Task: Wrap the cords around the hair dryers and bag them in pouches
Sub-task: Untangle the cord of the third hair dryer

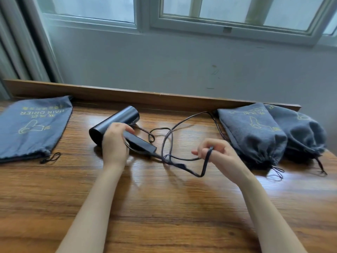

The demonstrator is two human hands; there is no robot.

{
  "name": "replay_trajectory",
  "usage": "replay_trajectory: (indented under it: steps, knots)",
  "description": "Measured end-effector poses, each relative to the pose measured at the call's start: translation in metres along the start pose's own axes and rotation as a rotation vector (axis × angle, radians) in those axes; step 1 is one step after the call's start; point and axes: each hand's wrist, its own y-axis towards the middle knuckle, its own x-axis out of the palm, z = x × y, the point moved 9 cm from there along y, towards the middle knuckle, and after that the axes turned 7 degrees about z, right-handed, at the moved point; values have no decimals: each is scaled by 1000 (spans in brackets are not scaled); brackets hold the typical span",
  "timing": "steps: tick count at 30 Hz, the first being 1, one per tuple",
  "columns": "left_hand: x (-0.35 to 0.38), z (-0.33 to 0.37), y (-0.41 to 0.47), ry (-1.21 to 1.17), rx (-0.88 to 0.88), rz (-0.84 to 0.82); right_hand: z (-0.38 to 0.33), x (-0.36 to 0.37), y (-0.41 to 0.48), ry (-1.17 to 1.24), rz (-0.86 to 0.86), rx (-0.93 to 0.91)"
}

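Black and tube-shaped, the hair dryer lies on its side on the wooden table, a little left of centre, with its handle pointing toward the person and to the right. The left hand grips the dryer where the handle meets the barrel, fingers curled over the top and thumb tucked behind.

The cord leaves the end of the handle and sprawls in loose loops across the table to the right, one long arc reaching almost to the raised wooden rail at the back edge. The right hand is lifted just above the table, right of the handle, and pinches a stretch of cord between thumb and curled fingers; a narrow loop hangs from that grasp and touches the wood below it.

A flat pouch of grey-blue cloth lies at the far left, printed in yellow with a dryer outline and lettering, its black drawstring trailing from the near edge. On the right a filled pouch bulges against the rail, and a second filled pouch sits touching it on its right; both have their mouths drawn closed toward the person.

Behind the table are a pale wall, a window above it, and a curtain at the left.
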Motion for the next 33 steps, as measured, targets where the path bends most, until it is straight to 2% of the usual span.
replay_trajectory:
  steps: [3,5,7,10,11,12,13,14,15,16,17,18,19,22,24,26,28,30,33]
  knots:
    - [30,12,-12,152,129,-245,1,2,-1,-92,10,24]
    - [33,24,-15,90,197,-286,-2,2,-1,-124,19,15]
    - [25,45,-13,-31,293,-231,-4,3,0,-146,18,-6]
    - [-2,81,-14,-168,434,-45,-2,4,-1,-178,22,-25]
    - [-9,95,-21,-224,471,-50,-1,3,0,-183,26,-25]
    - [-8,113,-31,-276,495,-159,-2,3,0,-177,28,-24]
    - [-1,130,-48,-299,500,-363,-3,3,1,-166,32,-24]
    - [10,145,-69,-209,519,-571,-5,3,0,-149,32,-24]
    - [19,156,-90,-9,623,-691,-4,3,-1,-139,35,-23]
    - [26,158,-106,160,740,-733,-5,3,0,-137,36,-28]
    - [31,155,-113,213,778,-748,-4,1,-1,-148,31,-31]
    - [33,151,-112,133,723,-765,-2,2,1,-159,19,-24]
    - [32,145,-104,-52,581,-766,3,0,5,-173,16,1]
    - [16,108,-61,-635,33,-564,20,-8,10,-177,88,157]
    - [9,89,-43,-910,-206,-465,19,-4,7,-334,61,49]
    - [6,84,-37,-1013,-266,-474,19,-1,2,-523,54,-47]
    - [6,89,-35,-1053,-239,-539,28,-5,4,-626,74,-35]
    - [7,106,-40,-1069,-137,-647,25,-4,7,-719,82,-68]
    - [9,141,-53,-1150,23,-836,17,10,4,-768,6,-159]
